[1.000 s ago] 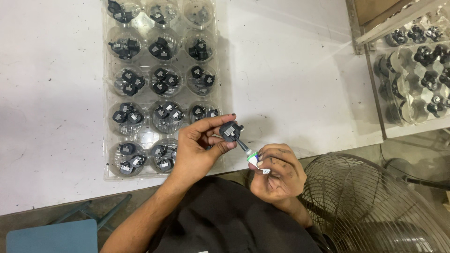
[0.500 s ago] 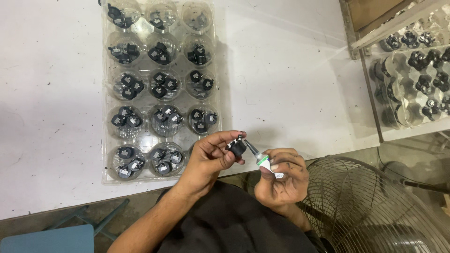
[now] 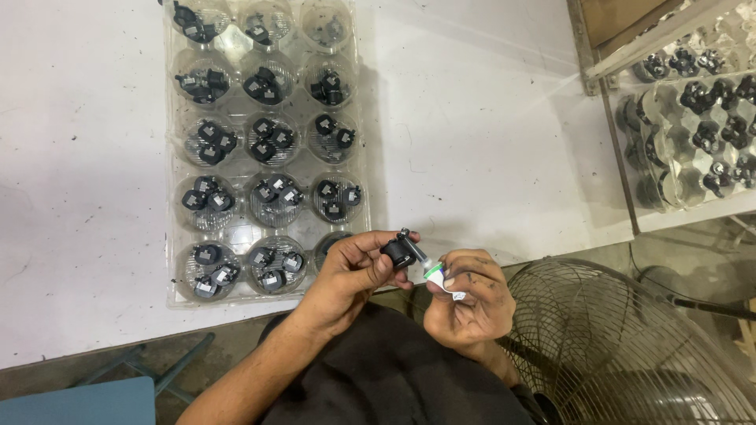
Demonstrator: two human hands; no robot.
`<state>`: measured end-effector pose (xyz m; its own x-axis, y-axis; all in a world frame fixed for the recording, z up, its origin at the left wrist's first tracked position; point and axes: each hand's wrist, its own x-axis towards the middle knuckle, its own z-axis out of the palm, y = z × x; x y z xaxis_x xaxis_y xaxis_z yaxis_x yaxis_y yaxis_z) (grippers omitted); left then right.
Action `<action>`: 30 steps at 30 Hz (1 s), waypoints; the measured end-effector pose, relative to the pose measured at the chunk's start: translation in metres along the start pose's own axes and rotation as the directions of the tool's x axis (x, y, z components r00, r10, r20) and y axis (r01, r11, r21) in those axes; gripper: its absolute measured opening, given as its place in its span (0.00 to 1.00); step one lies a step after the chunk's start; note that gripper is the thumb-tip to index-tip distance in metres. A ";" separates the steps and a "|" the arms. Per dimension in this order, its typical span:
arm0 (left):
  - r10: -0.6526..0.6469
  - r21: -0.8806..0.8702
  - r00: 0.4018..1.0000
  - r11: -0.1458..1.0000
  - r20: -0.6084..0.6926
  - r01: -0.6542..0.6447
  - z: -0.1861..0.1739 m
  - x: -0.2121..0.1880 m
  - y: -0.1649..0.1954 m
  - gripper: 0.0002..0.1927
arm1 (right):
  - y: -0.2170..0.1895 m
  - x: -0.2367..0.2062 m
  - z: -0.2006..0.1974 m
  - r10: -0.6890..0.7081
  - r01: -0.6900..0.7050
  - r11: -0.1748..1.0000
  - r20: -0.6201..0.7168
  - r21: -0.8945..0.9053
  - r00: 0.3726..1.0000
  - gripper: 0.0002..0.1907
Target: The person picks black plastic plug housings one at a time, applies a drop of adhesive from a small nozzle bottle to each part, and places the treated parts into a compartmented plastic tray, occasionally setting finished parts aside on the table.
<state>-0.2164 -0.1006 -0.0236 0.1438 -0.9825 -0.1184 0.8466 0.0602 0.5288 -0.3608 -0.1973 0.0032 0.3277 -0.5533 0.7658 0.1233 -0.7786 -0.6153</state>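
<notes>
My left hand (image 3: pixel 350 271) pinches a black part (image 3: pixel 398 252); my right hand (image 3: pixel 465 295) grips a small tube (image 3: pixel 435 275), its tip at the part. Beyond my left hand, the tray (image 3: pixel 177 295) on the bench (image 3: pixel 472 142) holds many parts, so I judge most remain

A white table (image 3: pixel 488 142), scuffed and speckled with dark marks, fills most of the view under even, bright light. Beyond its right edge stands a wooden-framed rack (image 3: pixel 622 55), and near its front right corner a wire fan guard (image 3: pixel 630 346) sits over a grey concrete floor (image 3: pixel 693 244). A blue stool (image 3: pixel 79 403) shows below the front left edge.
</notes>
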 end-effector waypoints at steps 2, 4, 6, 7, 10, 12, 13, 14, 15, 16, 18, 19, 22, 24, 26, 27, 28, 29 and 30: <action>-0.006 -0.027 1.000 1.000 0.001 0.006 -0.002 0.000 -0.001 0.23 | 0.000 -0.002 -0.002 0.025 -0.025 1.000 0.020 -0.001 0.999 0.12; -0.011 -0.038 1.000 0.999 0.000 0.011 -0.002 -0.001 -0.003 0.23 | -0.001 -0.003 -0.004 0.064 -0.065 0.998 0.032 0.019 0.997 0.13; -0.021 -0.045 1.000 0.999 -0.002 0.021 -0.003 -0.002 -0.003 0.24 | 0.000 -0.004 -0.006 0.112 -0.114 0.992 0.036 0.060 0.993 0.13; -0.026 -0.048 1.000 0.999 -0.002 0.025 -0.003 -0.002 -0.003 0.24 | 0.000 -0.004 -0.006 0.120 -0.123 0.988 0.035 0.091 0.992 0.13; -0.073 -0.082 0.997 0.994 -0.025 0.071 -0.003 -0.004 -0.002 0.23 | 0.000 -0.004 -0.008 0.147 -0.152 0.978 0.047 0.144 0.988 0.13; -0.070 -0.102 0.997 0.992 -0.013 0.068 -0.004 -0.003 -0.004 0.23 | -0.002 -0.005 -0.009 0.167 -0.175 0.976 0.070 0.129 0.983 0.12; -0.070 -0.112 0.998 0.991 -0.010 0.068 -0.006 -0.003 -0.005 0.23 | -0.002 -0.006 -0.010 0.197 -0.207 0.971 0.084 0.123 0.977 0.12; -0.043 -0.090 0.998 0.995 -0.038 0.039 -0.009 -0.002 -0.007 0.22 | -0.001 -0.007 -0.011 0.229 -0.239 0.964 0.098 0.116 0.969 0.12; -0.015 -0.067 0.998 0.998 -0.066 0.011 -0.014 0.001 -0.007 0.21 | -0.001 -0.008 -0.012 0.261 -0.272 0.956 0.111 0.109 0.959 0.12; 0.012 -0.041 0.996 0.999 -0.093 -0.016 -0.020 0.005 -0.007 0.21 | 0.002 -0.010 -0.012 0.265 -0.271 0.950 0.062 0.152 0.962 0.12; 0.255 0.322 0.934 0.932 -0.249 -0.168 -0.045 0.027 0.002 0.23 | 0.010 -0.011 -0.013 0.267 -0.253 0.938 -0.028 0.237 0.963 0.12; 0.339 0.484 0.882 0.862 -0.327 -0.151 -0.061 0.039 0.010 0.23 | 0.013 -0.012 -0.015 0.264 -0.244 0.939 -0.052 0.240 0.963 0.12; 0.599 0.880 0.736 0.474 -0.316 -0.009 -0.114 0.077 0.042 0.22 | 0.016 -0.017 -0.024 0.272 -0.244 0.942 -0.095 0.230 0.958 0.11; 0.590 0.906 0.755 0.424 -0.286 0.012 -0.138 0.093 0.051 0.21 | 0.018 -0.021 -0.028 0.286 -0.265 0.945 -0.089 0.191 0.954 0.11; 0.610 0.956 0.748 0.271 -0.261 0.112 -0.154 0.104 0.051 0.21 | 0.019 -0.026 -0.030 0.309 -0.294 0.942 -0.073 0.164 0.948 0.12; 0.634 0.969 0.734 0.139 -0.245 0.203 -0.159 0.108 0.048 0.21 | 0.019 -0.028 -0.031 0.324 -0.312 0.939 -0.067 0.146 0.944 0.12; 0.654 0.957 0.723 0.006 -0.222 0.289 -0.163 0.114 0.046 0.22 | 0.019 -0.031 -0.031 0.330 -0.317 0.937 -0.075 0.149 0.941 0.13; 0.647 0.938 0.723 -0.035 -0.242 0.345 -0.166 0.120 0.046 0.21 | 0.020 -0.034 -0.030 0.334 -0.319 0.935 -0.082 0.152 0.939 0.13; 0.639 0.915 0.723 -0.075 -0.262 0.398 -0.169 0.128 0.046 0.21 | 0.020 -0.037 -0.031 0.338 -0.322 0.934 -0.088 0.154 0.937 0.13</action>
<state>-0.0728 -0.1936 -0.1567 0.7795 -0.6256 0.0325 -0.4749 -0.5563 0.6819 -0.3989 -0.2020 -0.0315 0.2661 -0.8076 0.5262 0.1539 -0.5033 -0.8503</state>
